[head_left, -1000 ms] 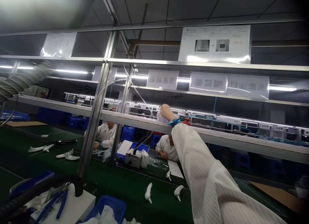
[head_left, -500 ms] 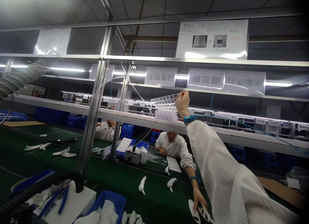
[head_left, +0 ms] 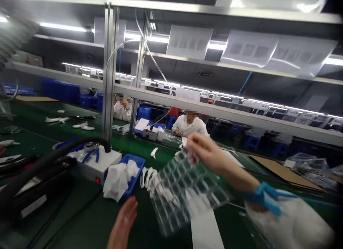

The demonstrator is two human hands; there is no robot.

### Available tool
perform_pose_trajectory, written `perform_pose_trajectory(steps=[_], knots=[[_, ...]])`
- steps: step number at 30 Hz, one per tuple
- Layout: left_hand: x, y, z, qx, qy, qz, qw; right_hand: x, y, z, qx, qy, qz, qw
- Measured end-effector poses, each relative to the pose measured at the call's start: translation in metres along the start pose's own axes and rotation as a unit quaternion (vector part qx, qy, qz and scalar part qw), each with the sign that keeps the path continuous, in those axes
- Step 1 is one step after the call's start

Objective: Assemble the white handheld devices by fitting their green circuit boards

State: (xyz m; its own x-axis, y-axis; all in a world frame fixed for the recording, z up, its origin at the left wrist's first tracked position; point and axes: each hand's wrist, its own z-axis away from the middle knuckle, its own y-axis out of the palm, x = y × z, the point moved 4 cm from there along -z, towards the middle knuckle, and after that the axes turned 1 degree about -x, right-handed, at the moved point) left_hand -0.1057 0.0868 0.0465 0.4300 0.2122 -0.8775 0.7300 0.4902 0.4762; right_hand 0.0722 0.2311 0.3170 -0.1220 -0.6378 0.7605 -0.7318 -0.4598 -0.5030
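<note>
Evidently, we pinch the clear pocketed tray (head_left: 184, 181) by its far edge between our right hand's (head_left: 205, 150) closed fingers, probably to spare its thin pockets; it hangs tilted over the green bench (head_left: 148, 229). It looks light enough for one hand: our left hand (head_left: 124, 218), fingers extended, grips nothing visible near the blue bin (head_left: 143, 164).

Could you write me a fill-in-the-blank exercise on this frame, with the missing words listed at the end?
The right hand holds up a clear plastic tray, while the left hand holds ____.
The wristband on the right arm is coloured ____.
The lit switch on the white box glows ____.
Of the two hands, the one nearer the plastic bin with white cloths in it is the ____.

Missing words, in order: nothing; blue; red; left.
</note>
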Motion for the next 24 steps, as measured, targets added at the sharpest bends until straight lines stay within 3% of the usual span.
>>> perform_pose_trajectory(steps=[1, 3, 5, 7, 8, 10, 12, 14, 16, 18, 20, 24], knots=[[-0.009, -0.003, -0.004, 0.008, 0.014, 0.014, 1.000, -0.009, 0.024, 0.018, 0.072, 0.009, 0.014, 0.997], [-0.024, 0.005, 0.001, 0.126, 0.044, -0.027, 0.991, -0.025, 0.066, 0.046, 0.210, 0.016, 0.029, 0.977], [-0.026, 0.019, 0.016, 0.245, 0.007, -0.118, 0.962, -0.038, 0.096, 0.062, 0.295, 0.022, 0.016, 0.955], [-0.018, 0.033, 0.034, 0.312, -0.054, -0.151, 0.936, -0.050, 0.113, 0.063, 0.290, 0.025, 0.000, 0.957], [-0.012, 0.036, 0.041, 0.311, -0.078, -0.144, 0.936, -0.056, 0.117, 0.060, 0.259, 0.026, -0.001, 0.966], [0.001, 0.035, 0.047, 0.245, -0.120, -0.098, 0.957, -0.066, 0.118, 0.053, 0.175, 0.023, 0.006, 0.984], [0.016, 0.022, 0.047, 0.104, -0.147, -0.035, 0.983, -0.076, 0.112, 0.052, 0.081, 0.026, 0.015, 0.996], [0.032, 0.003, 0.051, -0.045, -0.180, 0.023, 0.982, -0.088, 0.104, 0.059, 0.005, 0.039, 0.023, 0.999], [0.045, -0.014, 0.059, -0.133, -0.209, 0.080, 0.966, -0.103, 0.099, 0.076, -0.030, 0.066, 0.026, 0.997], [0.055, -0.027, 0.068, -0.141, -0.224, 0.122, 0.957, -0.120, 0.099, 0.100, -0.027, 0.101, 0.026, 0.994], [0.059, -0.040, 0.077, -0.113, -0.229, 0.132, 0.958, -0.138, 0.102, 0.127, -0.019, 0.138, 0.033, 0.990], [0.059, -0.073, 0.091, -0.067, -0.281, 0.067, 0.955, -0.168, 0.110, 0.174, -0.008, 0.184, 0.059, 0.981]])
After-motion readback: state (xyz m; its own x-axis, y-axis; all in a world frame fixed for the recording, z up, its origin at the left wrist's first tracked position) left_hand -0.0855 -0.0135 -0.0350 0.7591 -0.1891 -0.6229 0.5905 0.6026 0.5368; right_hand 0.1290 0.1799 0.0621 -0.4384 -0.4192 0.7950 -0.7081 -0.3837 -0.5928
